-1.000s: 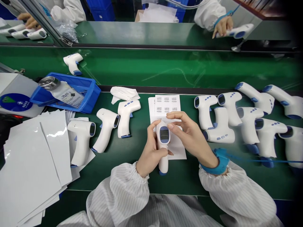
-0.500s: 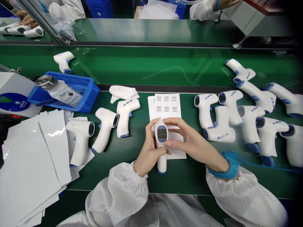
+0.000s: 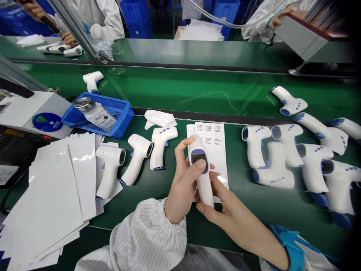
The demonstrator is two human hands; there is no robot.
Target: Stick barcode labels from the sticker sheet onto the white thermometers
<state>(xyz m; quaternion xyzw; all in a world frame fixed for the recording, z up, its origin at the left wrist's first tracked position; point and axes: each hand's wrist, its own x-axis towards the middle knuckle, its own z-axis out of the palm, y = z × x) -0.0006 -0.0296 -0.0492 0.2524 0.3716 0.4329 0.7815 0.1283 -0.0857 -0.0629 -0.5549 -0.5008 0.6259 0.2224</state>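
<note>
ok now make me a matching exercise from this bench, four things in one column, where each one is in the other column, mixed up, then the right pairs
Things
1. white infrared thermometer
2. blue plastic tray
3. blue wrist strap
4. printed label sheet

Places
a. lying flat on the green bench, just beyond the hands
b. held between the left hand and the right hand
c. at the far left of the bench, holding a labelled pack
d. around the right wrist

Right pairs
1-b, 2-c, 3-d, 4-a
</note>
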